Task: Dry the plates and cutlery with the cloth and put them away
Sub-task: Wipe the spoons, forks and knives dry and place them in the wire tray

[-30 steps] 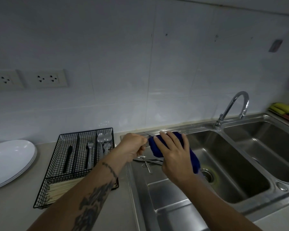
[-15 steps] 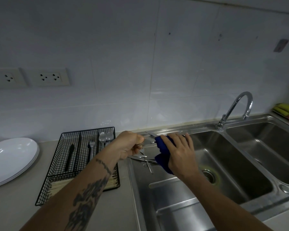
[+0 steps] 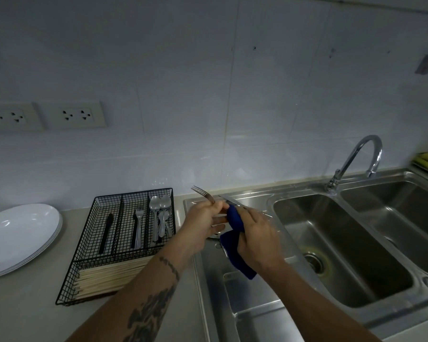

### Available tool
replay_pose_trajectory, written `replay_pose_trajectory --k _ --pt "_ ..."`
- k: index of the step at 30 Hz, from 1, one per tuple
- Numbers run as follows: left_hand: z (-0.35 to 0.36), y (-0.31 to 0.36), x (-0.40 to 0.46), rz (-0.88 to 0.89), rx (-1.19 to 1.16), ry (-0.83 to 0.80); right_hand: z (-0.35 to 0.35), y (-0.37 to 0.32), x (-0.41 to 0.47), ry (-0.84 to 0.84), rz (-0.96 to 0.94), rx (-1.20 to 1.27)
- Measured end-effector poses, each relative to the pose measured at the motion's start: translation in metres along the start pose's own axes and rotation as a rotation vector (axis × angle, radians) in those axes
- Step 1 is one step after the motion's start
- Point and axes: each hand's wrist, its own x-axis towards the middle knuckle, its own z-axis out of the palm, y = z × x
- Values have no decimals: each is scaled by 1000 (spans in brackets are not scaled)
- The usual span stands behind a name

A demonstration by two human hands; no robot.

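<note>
Forearms reaching forward over the drainboard of the steel sink [image 3: 235, 290], wrists nearly meeting. Left hand [image 3: 203, 219] curled round the fork [image 3: 203, 193], tines up and tilted away to the left. Right hand [image 3: 256, 234] wrapped about the blue cloth [image 3: 235, 219], bunched over the fork's handle, a tail hanging down. More cutlery [image 3: 232, 200] lying on the drainboard just behind. Farther left, wire cutlery basket [image 3: 114, 257] with knife, forks, spoons, chopsticks; stacked white plates [image 3: 17, 236] beyond. Faucet [image 3: 356, 161] at the back.

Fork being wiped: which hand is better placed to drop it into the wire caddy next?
Left. The left hand already grips the fork and is nearest the wire caddy; the right hand holds the blue cloth over the sink side.
</note>
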Motion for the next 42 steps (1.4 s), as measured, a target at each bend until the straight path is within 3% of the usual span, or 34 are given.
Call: replay_pose_trajectory --k 3,5,8,11,14,17,20,26,30,36,42 --pt "0 3 5 58 107 111 4 8 -4 -38 13 31" --pt "-9 5 7 100 397 129 1 17 -4 -22 70 67" --pt "-16 2 6 49 782 -21 -10 20 4 88 64 104" --pt "-9 2 5 57 1001 -175 -18 13 16 142 -105 48" --pt "-1 9 1 236 1021 -206 -10 23 15 18 -315 -96" --pt "-7 13 -2 369 1117 -232 -3 44 3 -95 -363 -215" --pt "-18 4 -1 399 1178 -226 0 54 -6 -120 -320 -243" --pt "-11 5 -6 637 1235 -180 1 49 -9 -62 -311 -164" --pt "-13 -1 -5 694 1324 -170 -3 56 -9 -41 -241 -122" --pt "-18 -5 0 775 1437 -158 0 49 -4 -62 -299 -136" --pt "-45 -17 2 820 1438 46 0 57 -1 -14 -88 -64"
